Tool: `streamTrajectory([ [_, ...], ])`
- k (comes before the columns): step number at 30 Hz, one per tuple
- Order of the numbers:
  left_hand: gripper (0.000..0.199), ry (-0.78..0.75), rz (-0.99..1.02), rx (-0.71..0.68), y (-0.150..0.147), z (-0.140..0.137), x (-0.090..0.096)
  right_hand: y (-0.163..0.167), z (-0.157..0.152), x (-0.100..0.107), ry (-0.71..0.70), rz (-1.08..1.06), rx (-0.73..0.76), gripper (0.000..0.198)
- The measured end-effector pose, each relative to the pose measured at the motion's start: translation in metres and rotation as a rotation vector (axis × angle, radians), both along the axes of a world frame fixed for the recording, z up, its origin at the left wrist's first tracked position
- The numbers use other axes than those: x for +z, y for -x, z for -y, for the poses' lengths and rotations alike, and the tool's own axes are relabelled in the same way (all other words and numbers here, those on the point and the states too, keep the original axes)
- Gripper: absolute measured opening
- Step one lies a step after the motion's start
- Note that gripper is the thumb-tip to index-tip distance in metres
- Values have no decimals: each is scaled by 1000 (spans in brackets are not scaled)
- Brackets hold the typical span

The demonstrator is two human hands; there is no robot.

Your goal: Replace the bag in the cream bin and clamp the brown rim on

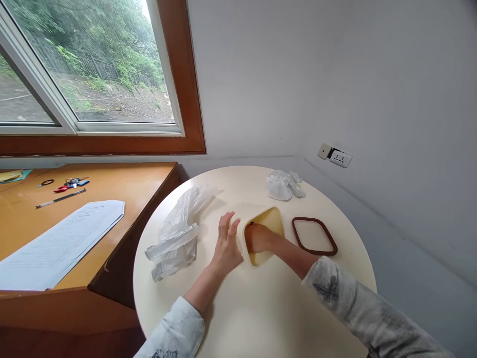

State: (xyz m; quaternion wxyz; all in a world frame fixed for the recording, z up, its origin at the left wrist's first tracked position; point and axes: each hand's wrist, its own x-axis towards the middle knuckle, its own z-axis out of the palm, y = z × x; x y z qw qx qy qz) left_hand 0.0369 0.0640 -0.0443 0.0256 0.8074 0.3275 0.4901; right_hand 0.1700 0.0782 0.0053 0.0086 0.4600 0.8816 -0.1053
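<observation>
A cream plastic bin lies tilted on the round table, its open mouth facing me. My left hand grips the bin's left side, fingers over the outer wall near the rim. My right hand reaches inside through the mouth; its fingers are hidden in there, so I cannot see if they hold anything. A small dark spot shows beside its knuckles. To the right of the bin, a brown rounded-square ring lies flat. On the left, a crumpled clear plastic bag lies apart from my left hand.
A bunched white plastic bag sits at the back of the round table. To the left stands a wooden desk with papers, a pen and keys. Walls and a window enclose the far side.
</observation>
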Motion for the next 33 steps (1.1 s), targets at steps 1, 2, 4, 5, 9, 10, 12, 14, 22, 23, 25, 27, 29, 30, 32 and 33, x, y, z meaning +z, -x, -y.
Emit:
streamTrajectory([
  [1,94,6,3,7,1,0,0,3,-2,-1,38,-24,21,15],
  [2,94,16,9,15,3,0,0,5,-2,0,91,-44,43,15],
  [4,93,40,16,20,6,-1,0,5,4,7,191,-74,75,17],
  [5,92,52,18,18,8,-1,1,2,10,13,229,-83,83,19],
  [9,92,107,37,25,11,-2,2,-17,42,43,330,-150,72,31],
  [10,92,113,37,28,11,-2,2,-22,50,49,318,-182,90,34],
  [12,93,112,27,30,9,-2,2,-33,61,57,221,-161,110,37],
  [14,94,104,16,23,7,-2,2,-41,66,58,104,-84,70,40],
  [22,97,130,44,-49,15,-5,6,-52,72,29,-101,-124,86,57],
  [23,99,132,49,-51,17,-6,5,-51,71,23,-141,-139,92,52],
  [25,103,140,57,-26,17,-6,3,-47,68,10,-218,-162,68,40],
  [27,104,160,69,5,14,-7,-1,-41,62,0,-262,-205,13,39],
  [29,101,171,63,20,9,-7,-5,-31,58,-7,-255,-293,-82,38],
  [30,99,158,56,32,7,-7,-7,-24,57,-8,-235,-351,-134,38],
  [32,96,89,51,85,3,-7,-9,-10,56,-8,-180,-484,-224,37],
  [33,95,43,50,118,1,-8,-9,-3,57,-7,-152,-555,-257,36],
])
